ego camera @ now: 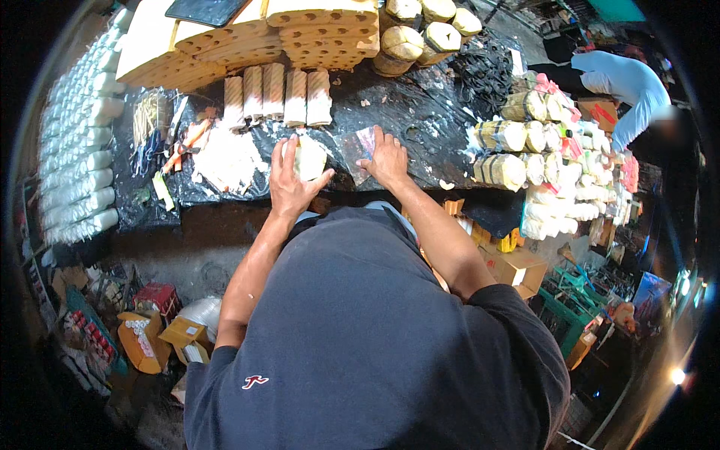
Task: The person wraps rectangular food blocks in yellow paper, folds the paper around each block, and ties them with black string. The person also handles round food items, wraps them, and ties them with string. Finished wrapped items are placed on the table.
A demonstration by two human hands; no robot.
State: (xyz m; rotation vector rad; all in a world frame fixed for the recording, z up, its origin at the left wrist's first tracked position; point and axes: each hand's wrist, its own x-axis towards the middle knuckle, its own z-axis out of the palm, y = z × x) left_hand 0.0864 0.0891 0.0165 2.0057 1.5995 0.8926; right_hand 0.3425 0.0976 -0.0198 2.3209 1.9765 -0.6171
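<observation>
My left hand point(296, 179) grips a pale, roughly hexagonal block point(310, 158) at the front of the black-sheeted table, fingers along its left side and thumb at its lower right. To the right, my right hand point(386, 157) rests at the edge of a clear plastic sheet or bag point(355, 149), its thumb over the film; whether it pinches the film is not plain. Beyond my left hand stands a row of several striped, wrapped tubes point(273, 93). A heap of white crumbly material point(228, 160) lies left of the block.
Stacked yellowish slabs with holes point(329, 48) line the back, with a dark tablet-like device point(205, 10) on top. Wrapped cylindrical bundles point(499, 171) are piled at right, strapped ones point(400, 48) at the back. White rolls point(104, 163) are stacked at left. A co-worker point(630, 84) bends at far right.
</observation>
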